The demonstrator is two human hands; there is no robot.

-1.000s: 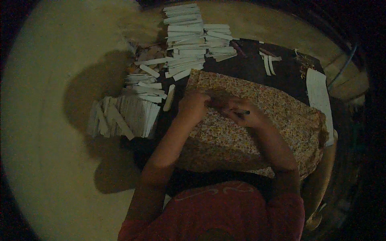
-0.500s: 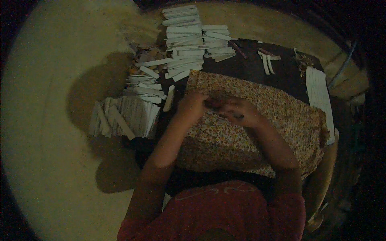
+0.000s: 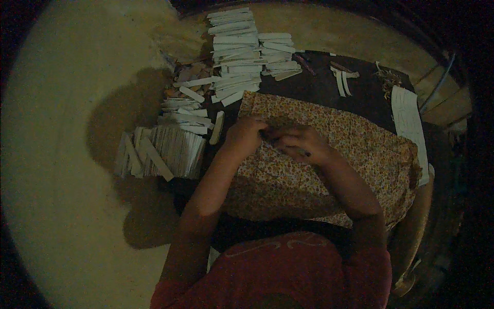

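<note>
A floral-patterned cloth (image 3: 329, 180) in yellow and brown is spread over the dark surface and my lap. Above its far left part, my left hand (image 3: 247, 138) is closed, its fingers pinched and pointing right. My right hand (image 3: 309, 144) meets it from the other side with curled fingers, the fingertips of both almost touching. Something small and dark may sit between the fingertips, but dim light and the fingers hide what it is. Just left of my left hand lies a single pale flat strip (image 3: 217, 127) with rounded ends.
White flat strips (image 3: 236, 67) are piled beyond the cloth. Another packed stack (image 3: 177, 149) stands at left. A few short strips (image 3: 343, 81) lie on the dark tabletop (image 3: 314, 87). At right are a written paper sheet (image 3: 409, 116) and a curved wooden edge (image 3: 419, 232).
The fingers of my right hand have shifted slightly at the fingertips. Both hands stay in nearly the same place over the cloth; the piles are unchanged.
</note>
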